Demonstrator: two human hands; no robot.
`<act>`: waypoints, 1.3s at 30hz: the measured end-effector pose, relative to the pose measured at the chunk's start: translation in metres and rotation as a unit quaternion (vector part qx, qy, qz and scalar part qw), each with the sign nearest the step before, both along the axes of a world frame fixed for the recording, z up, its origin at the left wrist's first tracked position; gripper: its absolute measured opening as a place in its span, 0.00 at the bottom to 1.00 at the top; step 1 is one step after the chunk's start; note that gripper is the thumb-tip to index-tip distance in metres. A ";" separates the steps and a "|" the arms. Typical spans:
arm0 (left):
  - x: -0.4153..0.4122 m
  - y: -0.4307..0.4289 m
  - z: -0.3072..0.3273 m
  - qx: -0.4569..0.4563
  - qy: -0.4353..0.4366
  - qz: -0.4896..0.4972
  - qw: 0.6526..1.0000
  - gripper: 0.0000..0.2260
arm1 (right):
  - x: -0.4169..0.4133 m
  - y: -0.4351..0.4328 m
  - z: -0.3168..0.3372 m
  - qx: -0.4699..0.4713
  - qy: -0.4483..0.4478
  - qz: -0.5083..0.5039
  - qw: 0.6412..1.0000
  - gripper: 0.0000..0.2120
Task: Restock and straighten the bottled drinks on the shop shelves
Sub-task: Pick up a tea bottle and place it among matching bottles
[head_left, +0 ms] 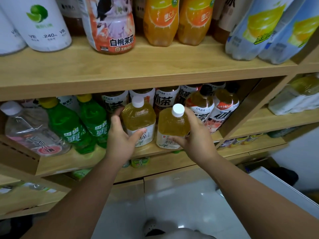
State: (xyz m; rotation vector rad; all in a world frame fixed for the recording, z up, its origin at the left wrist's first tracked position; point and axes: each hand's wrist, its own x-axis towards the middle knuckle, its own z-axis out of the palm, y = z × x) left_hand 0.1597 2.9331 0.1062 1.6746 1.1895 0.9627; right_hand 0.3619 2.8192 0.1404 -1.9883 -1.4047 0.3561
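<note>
Two squat yellow tea bottles with white caps stand side by side at the front of the middle wooden shelf (72,163). My left hand (120,138) wraps round the left tea bottle (139,118), thumb on its white label and fingers behind its left side. My right hand (193,135) grips the right tea bottle (172,125) from its right side, thumb across the label. The right bottle tilts slightly toward me.
Two green soda bottles (76,125) and a clear pink-labelled bottle (32,133) stand left of my hands. Iced-tea bottles (222,109) crowd behind and to the right. The upper shelf (155,66) carries orange, peach and lemon drinks. White floor lies below.
</note>
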 end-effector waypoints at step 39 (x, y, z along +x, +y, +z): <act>0.295 -0.307 0.128 0.079 -0.063 -0.100 0.990 0.38 | 0.314 -0.328 0.084 0.181 0.193 -0.090 0.960 0.49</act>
